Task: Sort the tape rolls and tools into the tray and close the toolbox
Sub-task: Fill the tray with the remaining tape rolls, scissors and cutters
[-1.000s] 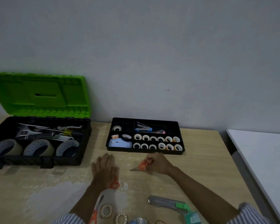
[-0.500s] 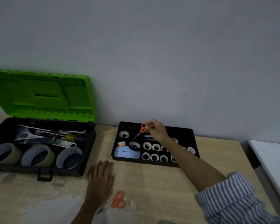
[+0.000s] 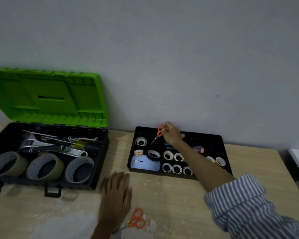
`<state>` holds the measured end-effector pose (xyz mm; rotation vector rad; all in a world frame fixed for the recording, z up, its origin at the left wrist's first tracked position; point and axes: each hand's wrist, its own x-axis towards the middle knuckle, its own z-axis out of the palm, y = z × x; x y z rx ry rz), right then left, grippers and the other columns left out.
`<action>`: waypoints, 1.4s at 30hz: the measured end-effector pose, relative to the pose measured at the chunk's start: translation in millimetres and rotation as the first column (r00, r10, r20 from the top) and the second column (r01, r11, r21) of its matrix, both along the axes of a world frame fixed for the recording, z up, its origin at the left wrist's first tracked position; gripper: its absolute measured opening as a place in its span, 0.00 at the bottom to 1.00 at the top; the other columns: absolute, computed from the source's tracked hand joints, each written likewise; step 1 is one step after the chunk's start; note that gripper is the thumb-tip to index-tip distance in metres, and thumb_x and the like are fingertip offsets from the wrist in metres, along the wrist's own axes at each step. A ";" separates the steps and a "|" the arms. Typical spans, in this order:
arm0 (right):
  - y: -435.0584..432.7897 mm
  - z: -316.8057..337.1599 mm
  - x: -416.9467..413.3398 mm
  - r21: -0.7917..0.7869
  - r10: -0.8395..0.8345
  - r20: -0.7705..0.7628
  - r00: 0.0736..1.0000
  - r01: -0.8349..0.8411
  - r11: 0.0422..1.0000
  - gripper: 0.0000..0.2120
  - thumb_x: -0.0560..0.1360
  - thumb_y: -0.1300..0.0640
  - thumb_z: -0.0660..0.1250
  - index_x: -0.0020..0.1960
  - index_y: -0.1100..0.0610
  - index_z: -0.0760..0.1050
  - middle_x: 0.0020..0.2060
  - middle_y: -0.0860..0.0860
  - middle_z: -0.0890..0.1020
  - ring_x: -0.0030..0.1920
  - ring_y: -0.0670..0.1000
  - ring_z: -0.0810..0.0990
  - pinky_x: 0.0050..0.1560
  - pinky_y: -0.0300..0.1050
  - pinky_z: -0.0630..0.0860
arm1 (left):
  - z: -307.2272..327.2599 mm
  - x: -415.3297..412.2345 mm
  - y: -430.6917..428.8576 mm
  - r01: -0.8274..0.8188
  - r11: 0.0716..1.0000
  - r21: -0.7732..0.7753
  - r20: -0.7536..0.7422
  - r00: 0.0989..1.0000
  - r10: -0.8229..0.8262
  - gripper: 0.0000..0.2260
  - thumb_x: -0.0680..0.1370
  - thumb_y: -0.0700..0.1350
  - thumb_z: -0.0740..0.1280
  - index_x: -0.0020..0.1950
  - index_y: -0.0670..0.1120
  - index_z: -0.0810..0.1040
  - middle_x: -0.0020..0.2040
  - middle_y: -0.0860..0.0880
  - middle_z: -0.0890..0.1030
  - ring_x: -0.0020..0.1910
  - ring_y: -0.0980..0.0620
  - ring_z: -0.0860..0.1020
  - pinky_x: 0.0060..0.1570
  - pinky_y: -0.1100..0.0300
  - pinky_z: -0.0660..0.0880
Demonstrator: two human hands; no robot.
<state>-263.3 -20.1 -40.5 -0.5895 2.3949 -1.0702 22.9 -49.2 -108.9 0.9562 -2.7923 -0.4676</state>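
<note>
Right hand [image 3: 172, 133] moved from table up over tray [image 3: 205, 135], bringing small orange scissors [image 3: 160, 131] along. Fingers pinch handle loops. Blades closed, tip slanting down-left above tray's back-left compartments, near tape roll [image 3: 141, 141]. Left hand [image 3: 116, 188] flat on table [image 3: 179, 195], fingers straight, holding nothing, near front edge, between toolbox [image 3: 103, 152] and tray. Second orange scissors [image 3: 136, 219] lie just beside its wrist. Toolbox lid [image 3: 47, 97] raised, open.

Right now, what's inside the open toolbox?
Three big tape rolls stand along the front of the toolbox; behind them lie a wrench, a screwdriver and other tools. Whatever sits under that pile is hidden.
</note>
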 end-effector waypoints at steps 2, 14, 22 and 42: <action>-0.2 -4.4 0.2 0.042 0.063 -0.015 0.998 -0.062 0.997 0.12 0.78 0.64 0.56 0.51 0.55 0.77 0.44 0.49 0.79 0.64 0.61 0.70 0.68 0.58 0.64 | -1.2 0.4 -0.6 0.003 1.000 0.012 0.007 1.000 -0.003 0.22 0.78 0.53 0.51 0.66 0.46 0.75 0.65 0.46 0.76 0.68 0.44 0.71 0.67 0.42 0.66; 6.8 -11.1 7.3 0.174 0.146 -0.500 0.853 -0.067 0.983 0.12 0.74 0.58 0.70 0.57 0.54 0.79 0.56 0.53 0.79 0.62 0.54 0.71 0.57 0.48 0.60 | -6.3 2.6 -2.6 -0.001 0.998 0.057 -0.003 1.000 0.001 0.22 0.79 0.54 0.50 0.67 0.48 0.72 0.67 0.47 0.74 0.70 0.47 0.68 0.70 0.45 0.60; 12.5 -20.6 14.1 0.464 0.480 -0.571 0.666 -0.221 0.858 0.19 0.76 0.62 0.58 0.65 0.50 0.74 0.59 0.50 0.80 0.62 0.57 0.66 0.55 0.53 0.56 | -8.0 2.7 -3.1 -0.008 0.998 0.065 -0.004 1.000 0.009 0.24 0.79 0.56 0.48 0.70 0.48 0.70 0.70 0.48 0.71 0.73 0.48 0.64 0.72 0.47 0.55; 95.7 -12.5 115.2 0.229 0.594 -0.550 0.587 -0.578 0.783 0.10 0.75 0.64 0.61 0.53 0.60 0.77 0.50 0.57 0.79 0.50 0.58 0.76 0.53 0.54 0.71 | 11.8 2.5 0.1 0.036 0.995 0.095 0.018 0.999 -0.038 0.28 0.77 0.54 0.46 0.68 0.42 0.72 0.68 0.41 0.72 0.69 0.41 0.68 0.70 0.42 0.61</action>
